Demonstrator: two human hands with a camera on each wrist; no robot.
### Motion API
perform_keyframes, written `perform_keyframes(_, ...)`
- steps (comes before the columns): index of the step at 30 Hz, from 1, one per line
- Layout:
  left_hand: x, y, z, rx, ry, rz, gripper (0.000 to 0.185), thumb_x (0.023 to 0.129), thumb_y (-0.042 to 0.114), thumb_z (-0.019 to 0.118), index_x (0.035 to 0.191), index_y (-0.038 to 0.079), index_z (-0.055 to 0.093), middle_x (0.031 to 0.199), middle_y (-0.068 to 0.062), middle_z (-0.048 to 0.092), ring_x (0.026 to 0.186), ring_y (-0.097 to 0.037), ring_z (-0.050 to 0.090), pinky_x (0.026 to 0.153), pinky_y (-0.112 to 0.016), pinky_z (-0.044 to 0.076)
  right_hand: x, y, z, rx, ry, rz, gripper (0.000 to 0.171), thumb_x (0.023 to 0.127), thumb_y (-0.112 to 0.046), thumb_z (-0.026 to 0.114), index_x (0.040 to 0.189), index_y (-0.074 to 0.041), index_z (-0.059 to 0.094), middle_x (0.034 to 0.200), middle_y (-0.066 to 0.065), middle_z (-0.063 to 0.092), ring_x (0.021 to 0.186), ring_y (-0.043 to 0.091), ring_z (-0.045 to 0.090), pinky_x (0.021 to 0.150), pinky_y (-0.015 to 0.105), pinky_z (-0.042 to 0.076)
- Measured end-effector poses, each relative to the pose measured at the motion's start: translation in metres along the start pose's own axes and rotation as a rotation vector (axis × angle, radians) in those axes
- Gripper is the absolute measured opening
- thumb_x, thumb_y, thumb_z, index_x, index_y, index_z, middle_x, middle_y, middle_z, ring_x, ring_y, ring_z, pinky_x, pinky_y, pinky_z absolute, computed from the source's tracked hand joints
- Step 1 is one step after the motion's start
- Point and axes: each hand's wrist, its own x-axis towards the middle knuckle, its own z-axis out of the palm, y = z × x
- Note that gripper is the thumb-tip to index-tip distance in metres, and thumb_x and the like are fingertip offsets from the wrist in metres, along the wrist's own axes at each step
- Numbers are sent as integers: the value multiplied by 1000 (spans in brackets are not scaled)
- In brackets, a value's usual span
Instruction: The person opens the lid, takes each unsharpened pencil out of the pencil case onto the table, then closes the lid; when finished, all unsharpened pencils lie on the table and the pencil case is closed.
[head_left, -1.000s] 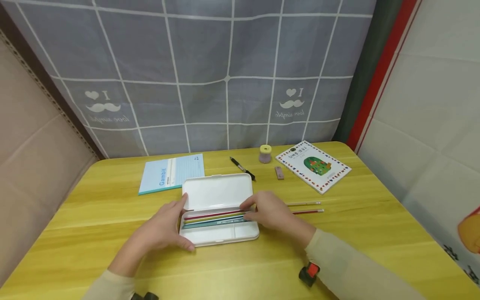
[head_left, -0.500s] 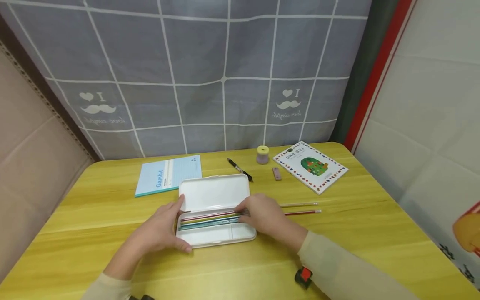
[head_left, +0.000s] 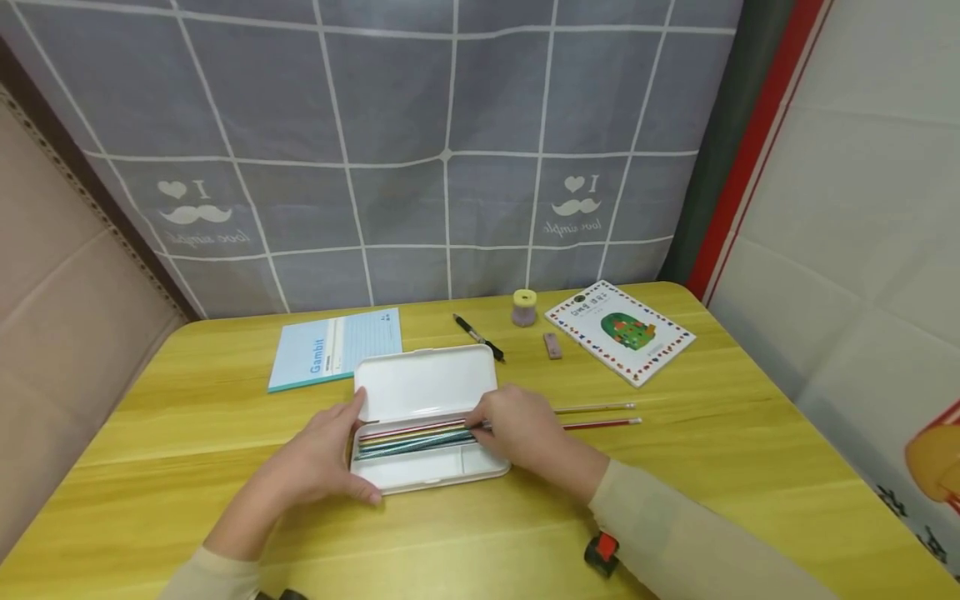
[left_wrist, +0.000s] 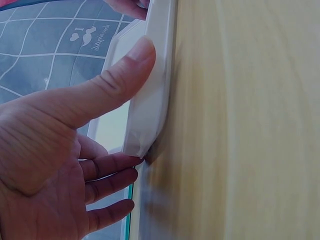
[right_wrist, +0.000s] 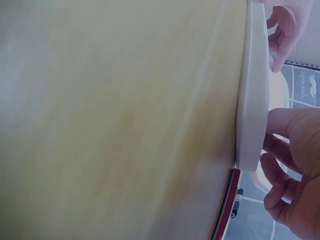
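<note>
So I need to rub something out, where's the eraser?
In the head view, the eraser lies at the table's far right, between the black pen and the picture book.

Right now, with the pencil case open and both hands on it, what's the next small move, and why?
Probably the right hand should reach for the nearer loose pencil. Two pencils lie on the table beside the open pencil case, which the left hand steadies.
</note>
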Motion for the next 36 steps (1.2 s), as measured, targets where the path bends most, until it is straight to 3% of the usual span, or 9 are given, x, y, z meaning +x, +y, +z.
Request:
perform_keyframes(9, 1, 2, 1, -5, 1, 6, 156, 50, 59, 99, 163, -8, 15, 133, -13, 60, 136, -44, 44, 117, -65, 34, -1, 1, 0, -15, 18, 2, 14, 89, -22, 85, 103, -24, 86, 99, -8, 77, 96, 15, 70, 81, 34, 61)
perform_keyframes(18, 0, 3, 1, -14, -5, -6, 155, 51, 57, 100, 164, -6, 15, 131, -11, 60, 136, -43, 44, 116, -64, 35, -5, 10, -3, 45, 67, -47, 14, 91, -24, 83, 105, -22, 86, 97, -8, 76, 86, 10, 67, 67, 27, 55)
perform_keyframes(22, 0, 2, 1, -13, -5, -13, 156, 50, 58, 100, 164, -6, 15, 130, -9, 60, 137, -43, 43, 116, -64, 35, -8, 16, -5, 146, 76, -50, 13, 91, -22, 83, 104, -20, 86, 96, -8, 75, 77, 8, 62, 64, 25, 51)
perform_keyframes(27, 0, 1, 2, -13, -3, -15, 156, 50, 58, 100, 164, -5, 14, 132, -10, 60, 138, -43, 43, 117, -64, 34, -14, 26, -9, 391, 85, -14, 10, 90, -15, 83, 100, -17, 85, 92, -10, 75, 66, 4, 53, 58, 22, 48)
perform_keyframes(30, -1, 0, 2, -8, 1, -18, 156, 50, 59, 100, 164, -5, 15, 138, -13, 58, 139, -45, 41, 117, -65, 33, -17, 32, -11, 489, 105, -14, 9, 89, -14, 85, 97, -16, 85, 91, -9, 76, 66, 3, 55, 58, 22, 49)
perform_keyframes(36, -3, 1, 1, -4, -1, -22, 156, 51, 59, 100, 164, -6, 15, 141, -16, 56, 140, -47, 40, 117, -65, 33, -23, 44, -16, 581, 103, -9, 6, 89, -13, 84, 95, -16, 85, 92, -9, 77, 75, 7, 61, 65, 23, 53)
